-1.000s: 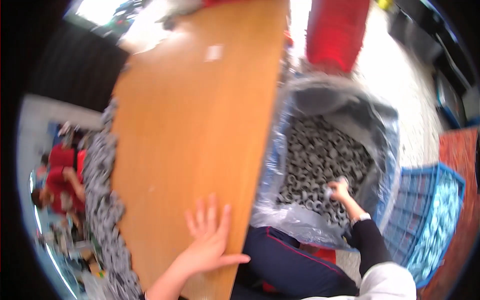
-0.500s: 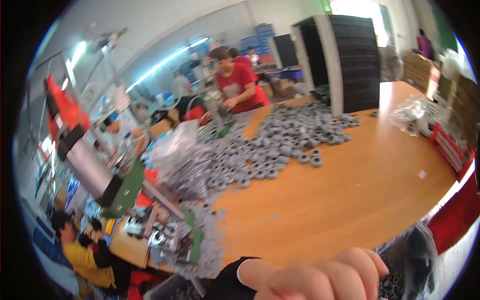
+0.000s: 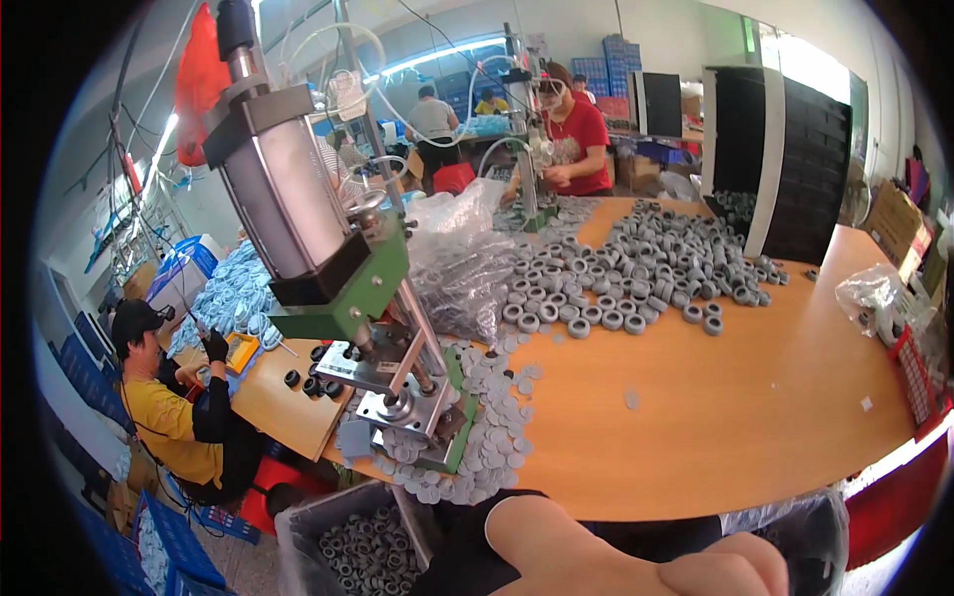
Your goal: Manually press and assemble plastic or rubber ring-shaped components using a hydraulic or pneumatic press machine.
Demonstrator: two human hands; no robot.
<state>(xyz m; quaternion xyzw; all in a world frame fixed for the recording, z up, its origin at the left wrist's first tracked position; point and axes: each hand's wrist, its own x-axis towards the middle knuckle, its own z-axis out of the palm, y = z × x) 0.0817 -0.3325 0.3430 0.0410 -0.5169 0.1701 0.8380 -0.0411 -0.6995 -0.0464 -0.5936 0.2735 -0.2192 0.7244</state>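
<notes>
My left hand [image 3: 696, 574] is at the lower edge, in front of the table's near edge, its black-sleeved forearm running in from the left. The fingers look curled; their tips are cut off by the frame, so anything inside them is hidden. My right hand is out of view. Left of my forearm stands a lined bin [image 3: 296, 541] holding grey rings [image 3: 368, 551]. A bench press [image 3: 288, 189] with a green frame rises above it on the table. Flat grey discs [image 3: 487, 437] lie scattered around the press base.
A large heap of grey rings [image 3: 636, 268] covers the far part of the wooden table [image 3: 686, 437]. Clear plastic bags [image 3: 452, 258] lie behind the press. A plastic-lined container [image 3: 810, 531] stands at right. Co-workers in red [image 3: 581, 139] and yellow [image 3: 174, 417] work nearby.
The view has swung left and levelled, so the press stands upright and the ring bin shows more. My left hand has sunk lower in the picture, its fingers now mostly cut off.
</notes>
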